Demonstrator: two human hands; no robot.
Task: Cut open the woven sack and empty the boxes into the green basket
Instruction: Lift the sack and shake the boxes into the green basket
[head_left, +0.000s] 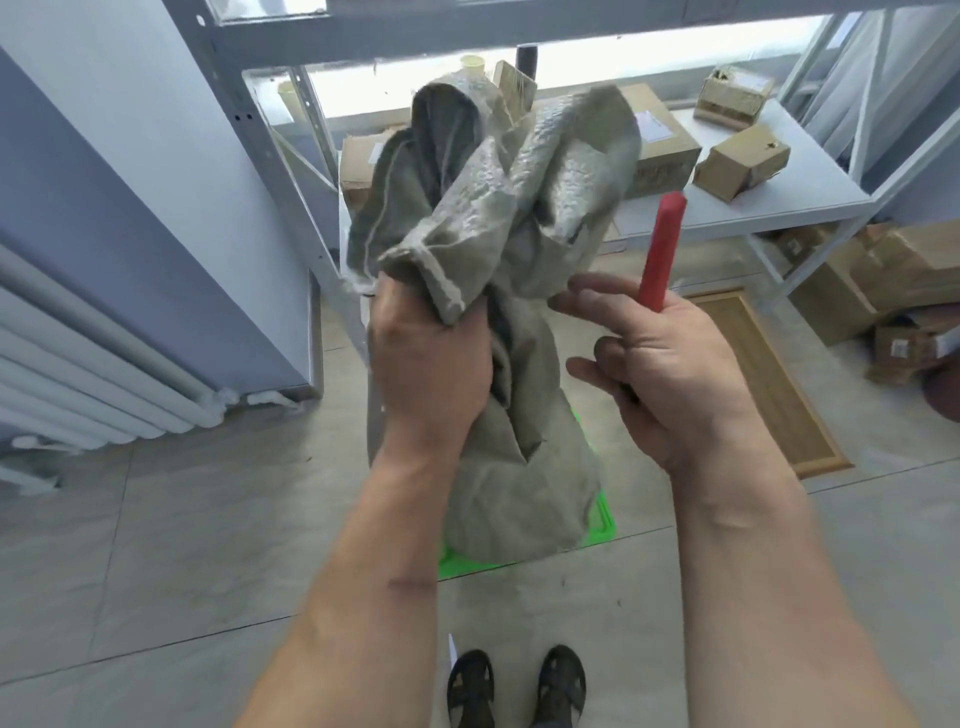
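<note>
A grey woven sack (519, 218) hangs bunched in front of me. My left hand (431, 358) grips it by a gathered fold near its upper part. Its lower end (519, 499) droops onto the green basket (602, 525) on the floor and hides most of the basket. Just right of the sack, my right hand (665, 364) holds a red-handled cutter (662, 249) that points upward, with the index finger and thumb stretched toward the sack. No boxes show inside the sack or the basket.
A grey metal shelf (727, 208) behind the sack carries several cardboard boxes (743, 161). More boxes (883, 280) are stacked on the floor at right, beside a wooden panel (769, 374). A white radiator (78, 374) is at left. My feet (514, 686) stand on the tiled floor.
</note>
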